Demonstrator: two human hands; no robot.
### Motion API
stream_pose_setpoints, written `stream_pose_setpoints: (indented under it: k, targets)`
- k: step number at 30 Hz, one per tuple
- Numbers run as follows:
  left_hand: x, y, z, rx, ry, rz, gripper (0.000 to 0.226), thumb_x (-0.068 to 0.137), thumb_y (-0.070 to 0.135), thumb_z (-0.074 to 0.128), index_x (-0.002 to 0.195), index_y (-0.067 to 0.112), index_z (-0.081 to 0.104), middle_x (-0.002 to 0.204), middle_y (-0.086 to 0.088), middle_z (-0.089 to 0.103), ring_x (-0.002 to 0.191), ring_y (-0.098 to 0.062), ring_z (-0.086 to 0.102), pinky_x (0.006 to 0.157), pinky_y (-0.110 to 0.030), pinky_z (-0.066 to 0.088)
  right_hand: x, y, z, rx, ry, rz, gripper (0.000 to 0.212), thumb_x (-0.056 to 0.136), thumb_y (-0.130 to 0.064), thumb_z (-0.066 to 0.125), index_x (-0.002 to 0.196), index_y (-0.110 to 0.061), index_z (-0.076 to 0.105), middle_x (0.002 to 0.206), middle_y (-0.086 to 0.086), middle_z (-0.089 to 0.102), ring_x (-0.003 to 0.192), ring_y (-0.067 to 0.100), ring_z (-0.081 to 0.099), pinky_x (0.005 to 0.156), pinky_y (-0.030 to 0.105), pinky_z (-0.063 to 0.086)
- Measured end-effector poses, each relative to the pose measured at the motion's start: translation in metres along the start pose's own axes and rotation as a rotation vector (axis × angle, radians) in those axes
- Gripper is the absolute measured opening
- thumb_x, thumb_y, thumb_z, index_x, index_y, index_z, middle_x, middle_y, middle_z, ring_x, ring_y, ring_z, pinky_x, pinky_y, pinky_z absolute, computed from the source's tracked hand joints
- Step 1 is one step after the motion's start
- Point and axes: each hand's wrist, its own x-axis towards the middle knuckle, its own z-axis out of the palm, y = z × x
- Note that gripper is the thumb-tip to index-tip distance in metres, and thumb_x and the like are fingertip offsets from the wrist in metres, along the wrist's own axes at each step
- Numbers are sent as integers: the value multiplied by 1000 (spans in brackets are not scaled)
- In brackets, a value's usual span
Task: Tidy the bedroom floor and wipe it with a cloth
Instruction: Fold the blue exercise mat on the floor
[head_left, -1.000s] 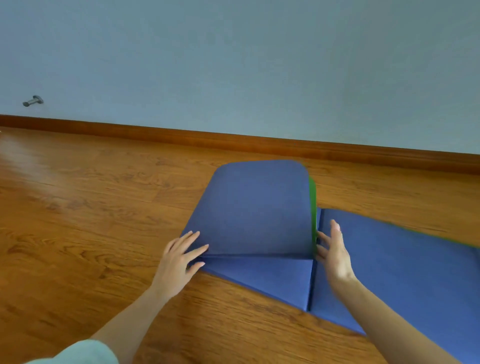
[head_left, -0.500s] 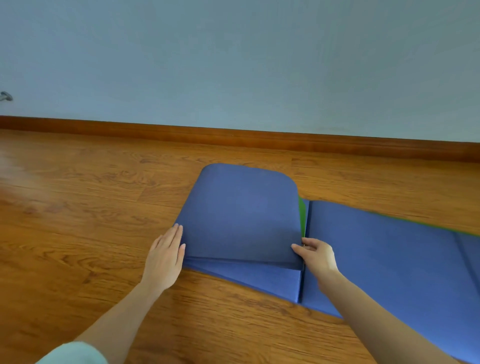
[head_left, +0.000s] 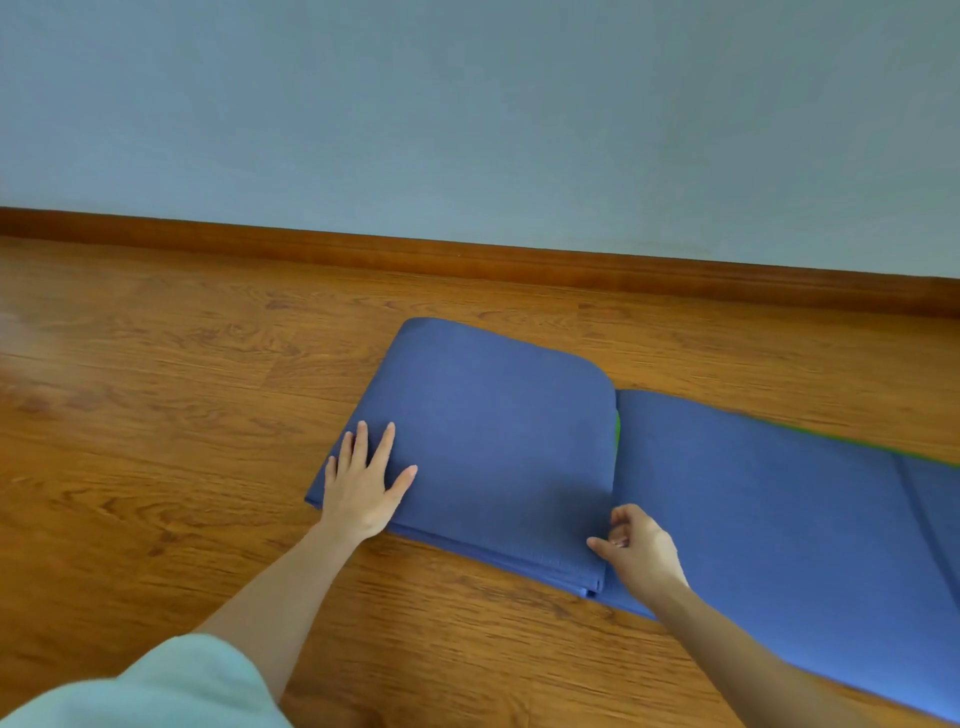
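A wooden floor carries everything — glossy orange-brown planks. Directly on it lies a blue folding mat, its folded stack at centre, the flat remainder running toward 4 o'clock.

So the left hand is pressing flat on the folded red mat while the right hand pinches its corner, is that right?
Not quite: the folded mat is blue, not red, as the head view shows. The left hand does press flat on it, and the right hand pinches its near corner.

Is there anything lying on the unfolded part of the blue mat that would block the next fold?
Nothing visible does. The flat stretch of the blue mat is bare; the left hand presses the folded stack and the right hand pinches its near corner.
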Motion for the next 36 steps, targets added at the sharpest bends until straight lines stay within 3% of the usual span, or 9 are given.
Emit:
stream_pose_setpoints:
  k: [5, 9, 13, 18, 21, 24, 27, 30, 36]
  targets:
    - [-4, 33, 8, 103, -32, 240, 103, 59, 89, -2, 146, 36, -8, 155, -4, -20, 142, -24, -18, 114, -51, 0, 6, 3, 14, -75, 74, 23, 29, 86, -15, 66, 110, -9, 52, 79, -6, 53, 80, 17, 55, 71, 27, 42]
    - [-11, 69, 17, 155, -55, 384, 92, 60, 84, 5, 138, 43, -21, 146, 0, -33, 135, -21, -30, 112, -55, -3, 8, 8, 24, -248, 120, -3, 29, 88, -25, 63, 112, -13, 53, 89, -4, 59, 93, 19, 56, 84, 30, 42]
    - [-17, 90, 31, 209, -109, 478, 94, 59, 88, 8, 136, 45, -23, 151, -2, -30, 139, -26, -25, 109, -60, -5, 12, 9, 27, -370, 112, 5, 33, 89, -30, 61, 116, -14, 51, 111, 0, 57, 106, 19, 52, 90, 29, 41]
    - [-18, 90, 41, 250, -153, 484, 100, 48, 89, -19, 136, 43, -23, 153, -2, -25, 136, -22, -30, 109, -57, -10, 14, 5, 34, -390, 105, 38, 47, 91, -27, 56, 131, -9, 38, 127, 10, 42, 118, 25, 44, 97, 29, 38]
    - [-19, 86, 43, 219, -117, 497, 98, 54, 89, -18, 139, 42, -17, 152, 0, -24, 138, -22, -26, 109, -53, -12, 20, -4, 38, -119, 86, 131, 43, 88, -26, 59, 122, -4, 45, 122, 14, 47, 111, 29, 50, 95, 35, 43]
    - [-20, 77, 45, 137, -21, 509, 85, 74, 82, -5, 146, 37, 1, 154, 0, -7, 143, -21, -10, 112, -51, -5, 26, -11, 37, 30, 83, 184, 35, 84, -20, 62, 115, -5, 51, 116, 12, 57, 104, 28, 56, 88, 36, 48]
    - [-21, 69, 42, 32, 58, 498, 65, 93, 61, 0, 147, 30, 17, 154, 1, 17, 144, -17, 10, 115, -41, 4, 26, -17, 34, 171, 79, 164, 39, 84, -9, 61, 121, -9, 52, 116, 7, 61, 105, 27, 59, 81, 29, 48]
    - [-20, 62, 37, 7, 100, 459, 57, 98, 48, 2, 146, 23, 19, 151, -3, 29, 141, -12, 16, 113, -34, 6, 26, -18, 32, 295, 44, 122, 53, 84, -4, 60, 134, -14, 46, 120, 3, 61, 104, 21, 60, 81, 28, 52]
    - [-26, 62, 57, 177, 49, 506, 60, 95, 59, 10, 148, 32, 10, 153, -3, 23, 141, -21, 11, 109, -45, 7, 23, -1, 35, 112, -38, 31, 59, 86, -8, 62, 140, -17, 40, 133, 3, 48, 118, 19, 51, 92, 24, 47]
